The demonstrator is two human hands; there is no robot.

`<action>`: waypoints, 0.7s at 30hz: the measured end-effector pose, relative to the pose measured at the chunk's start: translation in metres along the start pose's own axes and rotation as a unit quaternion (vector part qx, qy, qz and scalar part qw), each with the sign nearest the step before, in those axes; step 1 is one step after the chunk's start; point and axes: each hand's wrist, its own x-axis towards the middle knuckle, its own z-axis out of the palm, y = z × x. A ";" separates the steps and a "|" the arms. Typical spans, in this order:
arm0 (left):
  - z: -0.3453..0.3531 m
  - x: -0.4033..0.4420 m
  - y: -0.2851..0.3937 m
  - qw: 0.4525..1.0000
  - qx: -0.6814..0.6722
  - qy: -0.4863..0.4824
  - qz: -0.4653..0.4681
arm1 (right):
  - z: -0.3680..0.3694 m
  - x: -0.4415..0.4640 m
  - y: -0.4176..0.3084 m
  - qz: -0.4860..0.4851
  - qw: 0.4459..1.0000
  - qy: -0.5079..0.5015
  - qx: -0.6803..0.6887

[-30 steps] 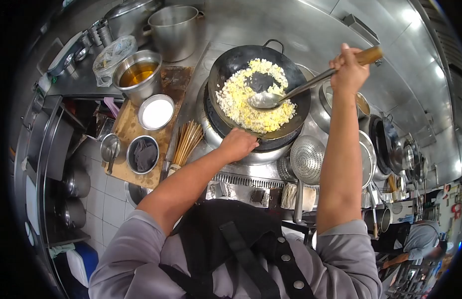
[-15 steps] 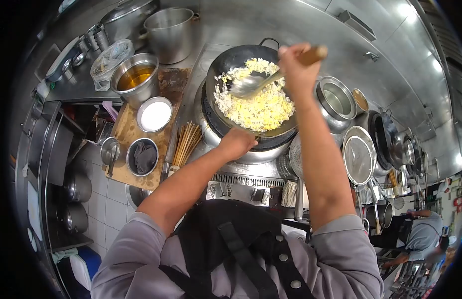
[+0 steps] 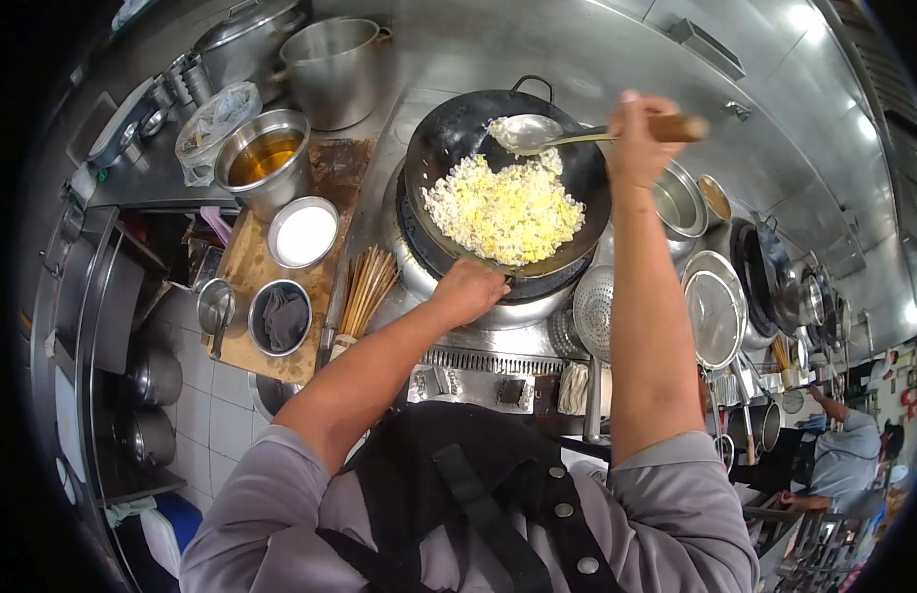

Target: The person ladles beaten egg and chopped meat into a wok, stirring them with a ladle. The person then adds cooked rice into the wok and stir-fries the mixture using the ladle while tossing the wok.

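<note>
A black wok [image 3: 434, 133] sits on a round burner [image 3: 409, 259] in front of me. Yellow and white fried rice with egg [image 3: 508, 211] lies heaped in its lower middle. My left hand [image 3: 470, 292] is closed on the wok's near handle, which my fingers mostly hide. Above the wok's right rim, my right hand [image 3: 644, 138] is wrapped around the wooden-ended handle of a wok ladle [image 3: 530, 131]. The ladle's metal bowl is over the far part of the wok, with a little rice beside it.
On the left, a wooden board [image 3: 243, 326] carries a bowl of white powder [image 3: 306, 233], a pot of amber oil [image 3: 265, 158] and a bowl with dark cloth [image 3: 280, 316]. A bamboo brush [image 3: 368, 292] stands beside it. Strainers [image 3: 713, 314] are at right; a co-worker [image 3: 844, 450] is farther off.
My right hand has moved right and slightly down, drawing the ladle up toward the wok's far side. The rice is gathered into a tighter heap. My left hand stays on the handle.
</note>
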 end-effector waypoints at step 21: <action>-0.057 0.004 0.076 0.989 0.056 -0.133 -0.016 | -0.016 -0.010 -0.090 0.244 0.970 -0.007 -0.003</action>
